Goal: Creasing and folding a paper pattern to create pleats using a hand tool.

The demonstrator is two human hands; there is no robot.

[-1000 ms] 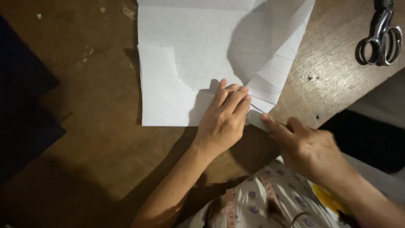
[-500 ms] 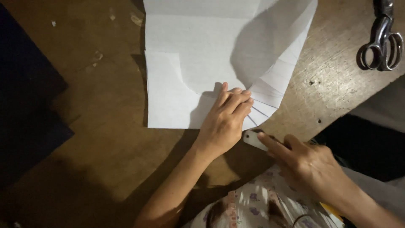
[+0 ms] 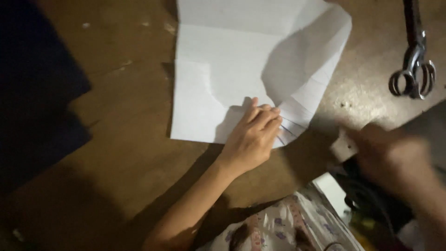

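Note:
A large creased white paper sheet [image 3: 223, 79] lies on the brown wooden table [image 3: 125, 153]. Thin lines are drawn near its folded lower right corner. My left hand [image 3: 251, 139] presses down on that corner, fingers together and slightly curled. My right hand [image 3: 395, 158] is blurred at the right, off the paper near the table's edge. It pinches a small pale flat piece [image 3: 344, 146] at its fingertips.
Metal scissors [image 3: 415, 69] lie on the table at the upper right, handles toward me. A dark cloth or mat [image 3: 37, 102] covers the left side. Patterned fabric [image 3: 283, 227] on my lap shows at the bottom.
My right hand has pulled away from the paper's corner to the right, carrying the small pale piece. My left hand has stayed pressed on the corner.

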